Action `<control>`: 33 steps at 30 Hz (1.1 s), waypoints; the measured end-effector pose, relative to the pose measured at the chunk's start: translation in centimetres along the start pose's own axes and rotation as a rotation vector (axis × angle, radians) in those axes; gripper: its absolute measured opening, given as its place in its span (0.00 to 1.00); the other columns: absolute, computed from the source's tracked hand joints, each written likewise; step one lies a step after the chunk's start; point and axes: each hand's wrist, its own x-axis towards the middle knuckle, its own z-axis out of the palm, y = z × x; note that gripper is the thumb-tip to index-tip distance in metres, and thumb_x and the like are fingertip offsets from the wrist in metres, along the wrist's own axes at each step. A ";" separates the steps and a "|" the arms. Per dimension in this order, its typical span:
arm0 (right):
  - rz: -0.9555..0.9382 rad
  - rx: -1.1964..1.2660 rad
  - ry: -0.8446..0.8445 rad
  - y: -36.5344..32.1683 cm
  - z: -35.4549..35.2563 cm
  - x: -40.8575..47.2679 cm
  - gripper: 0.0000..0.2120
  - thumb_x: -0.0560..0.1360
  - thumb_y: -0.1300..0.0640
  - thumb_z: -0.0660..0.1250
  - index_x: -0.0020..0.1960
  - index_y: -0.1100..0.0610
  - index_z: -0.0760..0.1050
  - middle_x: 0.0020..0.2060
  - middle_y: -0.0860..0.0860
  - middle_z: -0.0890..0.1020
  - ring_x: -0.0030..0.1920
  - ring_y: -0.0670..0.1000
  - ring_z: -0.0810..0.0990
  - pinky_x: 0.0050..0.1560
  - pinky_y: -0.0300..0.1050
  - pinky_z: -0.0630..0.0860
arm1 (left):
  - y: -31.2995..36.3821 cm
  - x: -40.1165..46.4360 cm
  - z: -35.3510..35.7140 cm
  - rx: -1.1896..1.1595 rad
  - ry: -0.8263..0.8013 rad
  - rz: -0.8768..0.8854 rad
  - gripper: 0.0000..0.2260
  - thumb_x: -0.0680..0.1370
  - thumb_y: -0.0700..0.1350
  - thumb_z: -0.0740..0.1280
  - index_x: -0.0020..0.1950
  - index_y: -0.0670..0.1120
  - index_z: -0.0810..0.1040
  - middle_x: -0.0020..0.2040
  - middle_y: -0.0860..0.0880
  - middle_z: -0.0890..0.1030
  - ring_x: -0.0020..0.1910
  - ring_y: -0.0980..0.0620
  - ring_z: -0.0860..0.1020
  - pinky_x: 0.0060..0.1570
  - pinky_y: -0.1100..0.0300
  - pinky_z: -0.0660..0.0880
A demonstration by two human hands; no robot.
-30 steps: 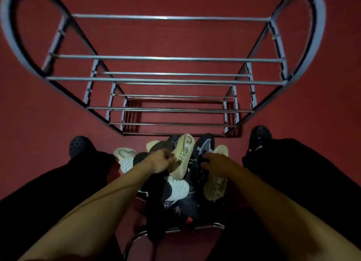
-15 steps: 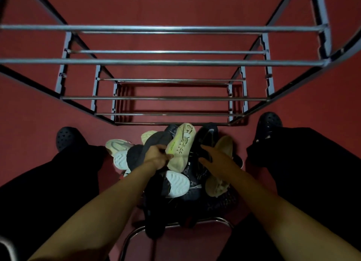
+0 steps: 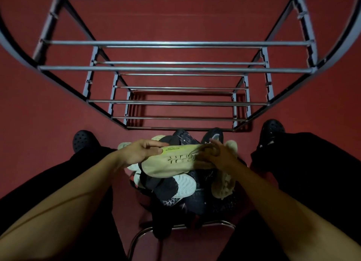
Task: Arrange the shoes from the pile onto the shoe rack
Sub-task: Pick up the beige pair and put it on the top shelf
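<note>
your left hand (image 3: 139, 153) and right hand (image 3: 218, 155) grip one cream shoe (image 3: 172, 163) above the pile (image 3: 175, 194); the shoe rack (image 3: 175, 69) seems bare, everything left.

The right hand (image 3: 218, 155) is motion-blurred, so its grip on the cream shoe (image 3: 172, 163) is hard to read. That shoe covers much of the pile (image 3: 175, 190). Shoe rack (image 3: 175, 70) gets cropped at 12 o'clock.
</note>
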 end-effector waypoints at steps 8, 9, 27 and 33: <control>0.165 0.183 0.056 0.1 1.6 -2.7 0.23 0.68 0.42 0.75 0.55 0.58 0.81 0.44 0.54 0.87 0.43 0.53 0.86 0.40 0.45 0.82 | -0.4 1.3 2.7 -0.211 0.692 0.027 0.23 0.81 0.49 0.67 0.74 0.42 0.69 0.56 0.46 0.79 0.46 0.51 0.77 0.47 0.60 0.76; 0.169 0.228 0.082 0.3 2.3 -2.8 0.24 0.68 0.41 0.75 0.54 0.59 0.81 0.44 0.55 0.86 0.44 0.54 0.86 0.43 0.49 0.83 | -0.8 1.4 3.4 -0.276 0.759 -0.030 0.30 0.79 0.54 0.69 0.76 0.44 0.64 0.62 0.47 0.74 0.55 0.49 0.76 0.57 0.56 0.75; 0.340 -0.389 0.387 8.2 1.2 -0.8 0.21 0.75 0.40 0.64 0.59 0.52 0.79 0.62 0.61 0.76 0.64 0.64 0.73 0.66 0.56 0.71 | -6.3 3.9 10.9 -0.358 0.205 -0.338 0.14 0.80 0.48 0.70 0.63 0.43 0.78 0.58 0.43 0.84 0.56 0.44 0.83 0.55 0.48 0.82; 0.493 -0.135 0.304 9.1 0.6 -0.9 0.17 0.81 0.52 0.61 0.60 0.65 0.77 0.58 0.64 0.79 0.59 0.63 0.78 0.58 0.48 0.74 | -6.8 5.1 11.5 -0.291 0.201 -0.348 0.15 0.79 0.51 0.70 0.63 0.45 0.78 0.55 0.46 0.84 0.54 0.47 0.83 0.52 0.50 0.82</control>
